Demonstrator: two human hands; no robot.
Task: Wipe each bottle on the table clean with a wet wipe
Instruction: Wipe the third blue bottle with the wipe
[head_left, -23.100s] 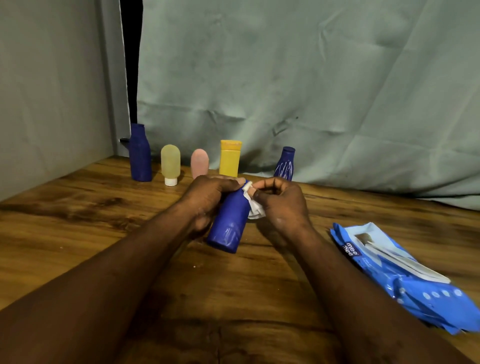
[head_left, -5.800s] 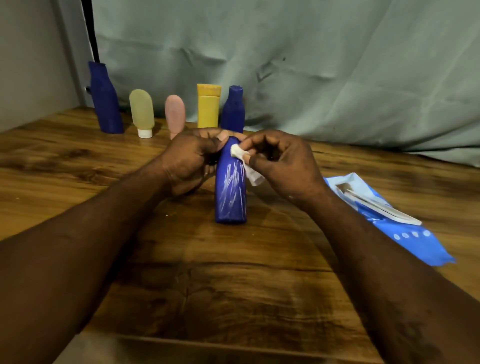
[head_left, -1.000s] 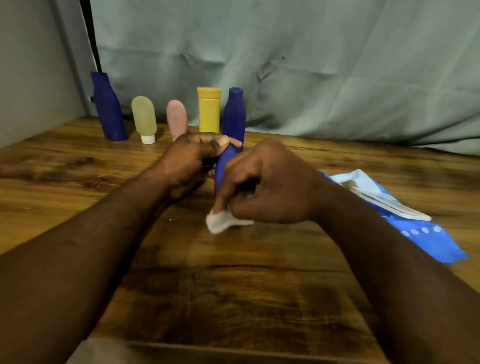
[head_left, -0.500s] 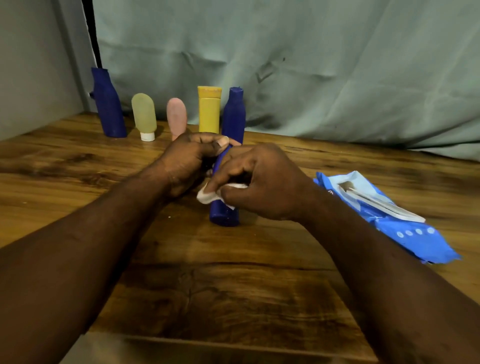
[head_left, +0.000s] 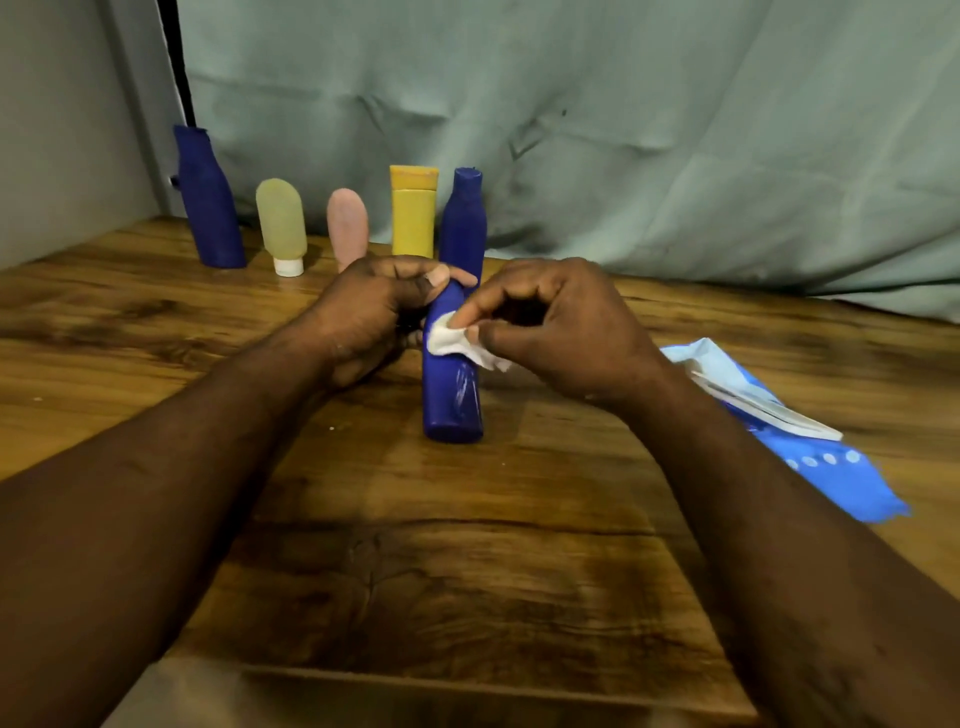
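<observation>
Centre of frame: blue bottle (head_left: 451, 395) upright, base on the counter (head_left: 415, 571). Wet streaks on its lower right side.
Left grip (head_left: 374, 312): closed round the bottle's top, fingers and thumb curled over it. The cap end is hidden under them.
Right grip (head_left: 561, 327): thumb and fingertips pinch a crumpled wet wipe (head_left: 449, 340), pressed onto the bottle's upper body just below the left grip. A tail of the wipe hangs off to the right of the bottle.

Around:
- Back row, upper left to upper centre, all upright in front of the grey-green cloth backdrop (head_left: 623, 130): tall dark blue bottle (head_left: 208, 208), yellow-green tube (head_left: 280, 221) standing on its white cap, pink tube (head_left: 347, 226), yellow bottle (head_left: 413, 215), second blue bottle (head_left: 462, 223).
- The left grip blocks the bases of the pink tube and the yellow bottle. The second blue bottle's base sits behind the held bottle's top and the fingers.
- Wipes pack (head_left: 810, 452), blue, flap open, lies flat at right of frame, well apart from the bottle. The right forearm covers its near-left edge.
- Plain wall panel (head_left: 62, 130) at upper left, with a dark gap between it and the cloth.

Both forearms cross the lower frame and hide much of the near counter.
</observation>
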